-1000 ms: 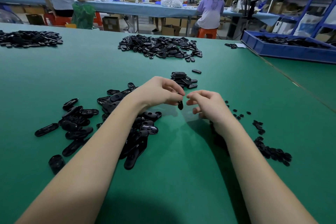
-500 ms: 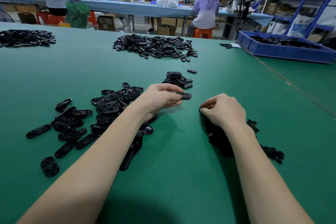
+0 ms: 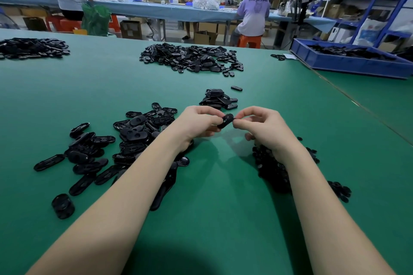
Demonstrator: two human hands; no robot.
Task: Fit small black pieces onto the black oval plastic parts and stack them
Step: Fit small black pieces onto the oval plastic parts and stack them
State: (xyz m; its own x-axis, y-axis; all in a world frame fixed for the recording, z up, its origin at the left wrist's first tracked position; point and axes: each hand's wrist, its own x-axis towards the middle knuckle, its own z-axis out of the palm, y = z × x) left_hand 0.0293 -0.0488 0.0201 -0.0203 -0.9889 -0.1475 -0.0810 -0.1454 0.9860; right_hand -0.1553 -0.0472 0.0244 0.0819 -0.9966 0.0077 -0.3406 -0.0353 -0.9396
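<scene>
Hands meet above the green worktop (image 3: 223, 219), just in front of the person. The left hand (image 3: 196, 124) pinches a black oval part (image 3: 226, 120) between thumb and fingertips, holding it off the surface. The part looks tilted, its long axis running from lower left up toward upper right, so its upper end points at the right hand (image 3: 260, 127). That hand has its thumb and forefinger closed at the part's near end. I would judge it is pressing a small black piece into place there, though the piece itself is hidden behind the fingertips and I cannot make it out.

What the coming move turns on, as I read it, is that the oval part's free end faces the right hand and touches its fingertips, so the fitting needs only a short push along the part's length while the left hand braces it.

To the left, under the left forearm, lies a loose heap of oval parts (image 3: 125, 140). Under the right wrist sits a scatter of small black pieces (image 3: 274, 169). Just beyond the hands, nearer the left one, stands the stack of finished parts (image 3: 218, 99), which is probably where this part goes once fitted. Farther back on the worktop lies a bigger pile (image 3: 190, 57), and a blue tray (image 3: 348, 63) sits at the far right.
</scene>
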